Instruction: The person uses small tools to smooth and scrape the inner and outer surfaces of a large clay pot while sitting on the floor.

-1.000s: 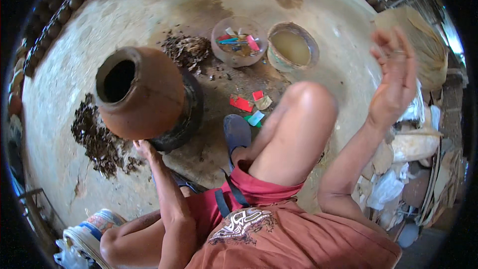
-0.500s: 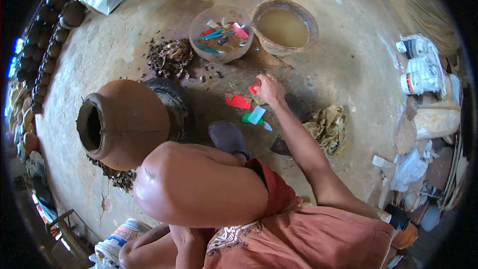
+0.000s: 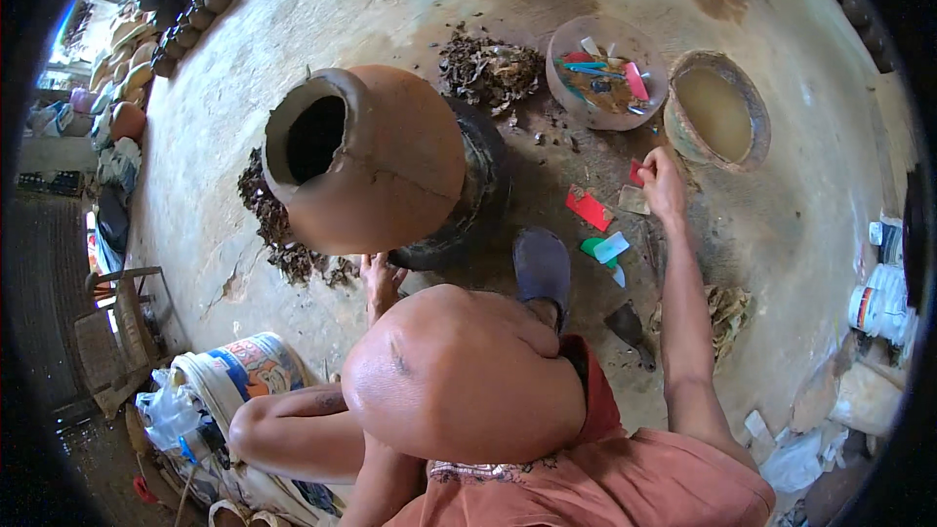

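Note:
A big brown clay pot (image 3: pixel 405 151) lies tilted on a dark round base (image 3: pixel 478 185), its dark mouth facing left and a crack running along its side. My left hand (image 3: pixel 379 281) is just under the pot's lower side, fingers apart, partly behind my knee; whether it touches the clay I cannot tell. Out to the right, my right hand (image 3: pixel 666 190) is closed, pinching a small red plastic piece (image 3: pixel 636 173). Beside it on the floor lie a tan flat piece (image 3: pixel 633 199), another red piece (image 3: pixel 589 208), a green piece (image 3: pixel 591 248) and a pale blue piece (image 3: pixel 612 247).
A translucent bowl (image 3: pixel 566 98) holds several coloured scrapers in murky water. Next to it stands a basin of cloudy water (image 3: pixel 715 115). Dark scraps (image 3: pixel 491 68) are heaped nearby, a crumpled cloth (image 3: pixel 730 317) lies right, and a white bucket (image 3: pixel 259 366) stands left.
The view has swung left, so everything sits further right. My left hand has come into sight below the pot. My right hand still grips the red piece, near the tan one.

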Tool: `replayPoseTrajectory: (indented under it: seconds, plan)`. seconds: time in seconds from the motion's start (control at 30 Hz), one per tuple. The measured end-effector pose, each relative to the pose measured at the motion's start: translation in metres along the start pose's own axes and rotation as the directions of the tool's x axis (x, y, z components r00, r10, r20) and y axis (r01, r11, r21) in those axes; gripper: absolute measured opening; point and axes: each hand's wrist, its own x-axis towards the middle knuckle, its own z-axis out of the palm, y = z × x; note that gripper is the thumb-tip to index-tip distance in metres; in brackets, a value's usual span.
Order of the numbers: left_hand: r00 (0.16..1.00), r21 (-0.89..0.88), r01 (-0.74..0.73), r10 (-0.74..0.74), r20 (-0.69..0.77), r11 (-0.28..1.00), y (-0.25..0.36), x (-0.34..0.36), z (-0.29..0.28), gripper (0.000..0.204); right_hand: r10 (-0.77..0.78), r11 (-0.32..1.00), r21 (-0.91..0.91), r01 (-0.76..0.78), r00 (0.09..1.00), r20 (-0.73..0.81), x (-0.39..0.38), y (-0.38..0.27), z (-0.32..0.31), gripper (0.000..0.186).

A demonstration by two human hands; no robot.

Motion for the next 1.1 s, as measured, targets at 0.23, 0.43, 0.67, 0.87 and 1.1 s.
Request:
replayPoseTrajectory:
  seconds: [0.23, 0.43, 0.67, 0.87, 1.1]
  plan:
    - [0.998, -0.018, 0.024, -0.025, -0.055, 1.000, -0.042, 0.070, 0.001, 0.067, -0.085, 0.905, 0.366, 0.216, 0.936, -0.341, -0.014, -0.096, -0.028, 0.028]
    - [0.988, 0.026, -0.022, 0.026, -0.150, 0.999, -0.049, 0.089, -0.010, 0.079, -0.344, 0.606, 0.670, 0.429, 0.901, -0.266, -0.058, -0.225, -0.044, 0.061]
    - [0.591, 0.001, -0.769, 0.712, -0.380, 0.639, 0.029, 0.004, 0.025, 0.094, -0.871, 0.333, 0.065, 0.941, 0.333, -0.362, -0.061, -0.290, -0.038, 0.043]
    - [0.191, 0.462, -0.872, 0.981, 0.020, 0.161, 0.080, -0.106, 0.052, 0.120, -0.926, 0.123, -0.040, 0.992, 0.100, -0.364, -0.056, -0.311, -0.012, 0.035]
    - [0.113, 0.538, -0.840, 0.993, 0.034, 0.077, 0.072, -0.108, 0.101, 0.132, -0.948, 0.115, -0.019, 0.993, 0.104, -0.300, -0.055, -0.320, -0.007, 0.035]
